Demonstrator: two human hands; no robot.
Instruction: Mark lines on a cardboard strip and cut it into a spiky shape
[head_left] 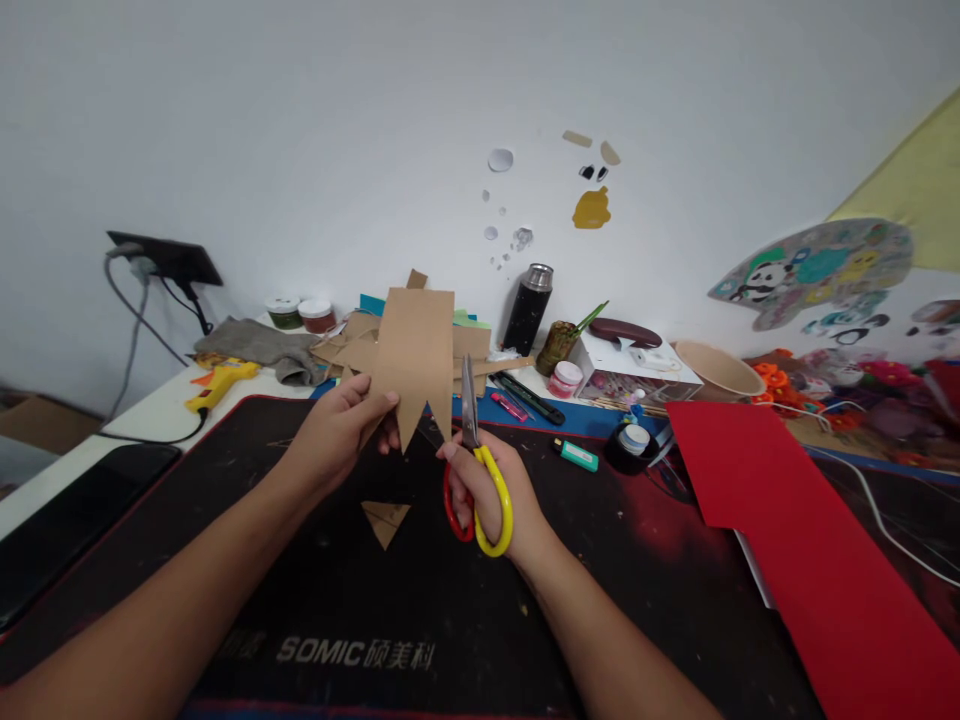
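Observation:
Raised above the dark mat is a brown cardboard piece [416, 345] with a V-shaped notch in its lower edge. My left hand [346, 425] pinches its lower left side between thumb and fingers. In my right hand [499, 490] are scissors [469, 400] with one yellow and one red handle loop, blades pointing up beside the cardboard's right edge. The blades look closed together. My right thumb and a finger are close to the cardboard's lower right tip; whether they touch it I cannot tell. A small cardboard triangle [385, 520] lies on the mat below.
Cardboard scraps [352, 345] pile up behind. At the left are a yellow glue gun [225, 382], a grey cloth [259, 345] and a black phone-like slab [82, 515]. A black flask [529, 310], a green lighter [576, 455] and red sheets [787, 540] stand or lie rightward.

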